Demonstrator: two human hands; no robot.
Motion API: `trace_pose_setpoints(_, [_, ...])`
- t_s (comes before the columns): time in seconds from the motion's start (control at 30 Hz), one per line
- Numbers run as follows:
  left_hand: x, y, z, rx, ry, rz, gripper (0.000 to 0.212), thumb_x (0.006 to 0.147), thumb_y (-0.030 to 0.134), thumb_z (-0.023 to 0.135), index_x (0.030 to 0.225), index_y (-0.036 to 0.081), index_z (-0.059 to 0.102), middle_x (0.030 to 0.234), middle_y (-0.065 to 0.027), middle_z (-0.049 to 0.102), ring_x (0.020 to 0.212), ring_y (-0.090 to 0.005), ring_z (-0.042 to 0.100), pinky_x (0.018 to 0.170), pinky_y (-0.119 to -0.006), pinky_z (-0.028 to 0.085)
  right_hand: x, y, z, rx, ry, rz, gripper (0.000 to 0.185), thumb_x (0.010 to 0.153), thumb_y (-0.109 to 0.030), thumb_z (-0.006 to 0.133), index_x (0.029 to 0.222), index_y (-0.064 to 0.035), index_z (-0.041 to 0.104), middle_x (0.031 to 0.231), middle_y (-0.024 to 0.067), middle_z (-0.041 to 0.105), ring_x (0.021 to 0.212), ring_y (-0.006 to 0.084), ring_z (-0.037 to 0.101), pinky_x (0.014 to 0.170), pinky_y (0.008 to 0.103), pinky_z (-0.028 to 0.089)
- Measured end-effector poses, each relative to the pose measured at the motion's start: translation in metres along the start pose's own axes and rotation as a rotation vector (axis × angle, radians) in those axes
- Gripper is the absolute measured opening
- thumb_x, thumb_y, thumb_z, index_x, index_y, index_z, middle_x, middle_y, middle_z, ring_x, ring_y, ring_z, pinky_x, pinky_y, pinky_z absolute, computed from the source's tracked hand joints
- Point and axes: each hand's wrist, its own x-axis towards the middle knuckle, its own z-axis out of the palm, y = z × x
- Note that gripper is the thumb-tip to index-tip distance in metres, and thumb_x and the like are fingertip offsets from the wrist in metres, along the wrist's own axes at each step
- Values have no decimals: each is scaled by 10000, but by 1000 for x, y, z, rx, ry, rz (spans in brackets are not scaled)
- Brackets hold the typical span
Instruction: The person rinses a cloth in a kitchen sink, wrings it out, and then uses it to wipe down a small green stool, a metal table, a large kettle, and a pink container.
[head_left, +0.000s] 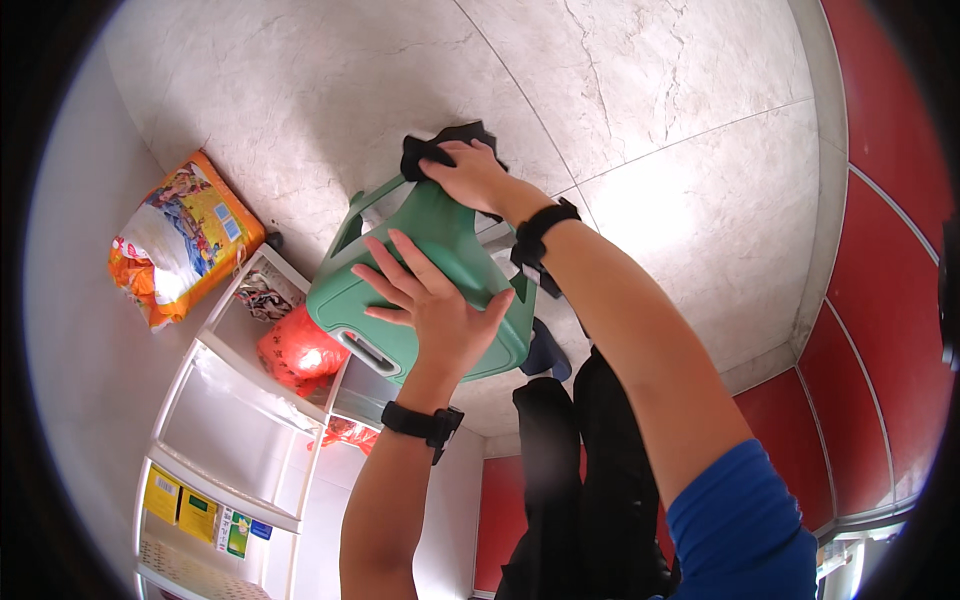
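A green plastic step stool (420, 255) with a grey-rimmed handle slot is tilted in front of me, above the tiled floor. My left hand (439, 311) lies spread on its flat seat, fingers apart. Beyond it, my right hand (469, 176) holds a black cloth (450, 142) against the far leg end of the stool. Part of the cloth is hidden under the fingers. Each wrist wears a black strap.
On the left stands a white shelf rack (247, 382) with a red plastic bag (304, 349) and yellow boxes (196, 516). An orange package (187, 240) lies beside it by the wall. Red cabinet fronts (874, 315) line the right side.
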Motion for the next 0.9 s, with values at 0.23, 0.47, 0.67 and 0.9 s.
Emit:
trace_pose_setpoints(0.23, [-3, 3, -6, -35, -43, 10, 1267, 589, 456, 800, 1441, 101, -68, 1428, -283, -209, 1245, -564, -252, 851, -765, -81, -33, -67, -25, 15, -332, -9, 558, 835, -511, 475, 1070, -26, 620, 1208, 186, 512, 1205, 305, 415, 1063, 472, 171])
trace_pose_setpoints(0.47, [-3, -1, -5, -32, -46, -12, 1295, 575, 502, 805, 1442, 151, -90, 1445, -227, -221, 1263, -544, -238, 870, -761, -57, -22, -18, -1, 315, 154, -4, 736, 834, -554, 506, 1294, 17, 437, 1289, 187, 475, 1194, 312, 448, 988, 337, 347])
trace_pose_setpoints(0.67, [0, 6, -8, -18, -82, -34, 1286, 594, 413, 817, 1437, 158, -119, 1447, -219, -223, 1265, -545, -231, 885, -763, -19, -31, 15, 5, 345, 283, 66, 532, 881, -470, 475, 1180, -30, 510, 972, 195, 615, 933, 323, 578, 821, 359, 433])
trace_pose_setpoints(0.9, [2, 12, -10, -39, -73, -73, 1216, 638, 385, 781, 1439, 162, -107, 1450, -218, -210, 1263, -550, -229, 903, -758, 6, -89, 77, 24, 190, 318, 89, 224, 860, -220, 525, 987, -46, 588, 773, 242, 594, 708, 394, 563, 640, 414, 446])
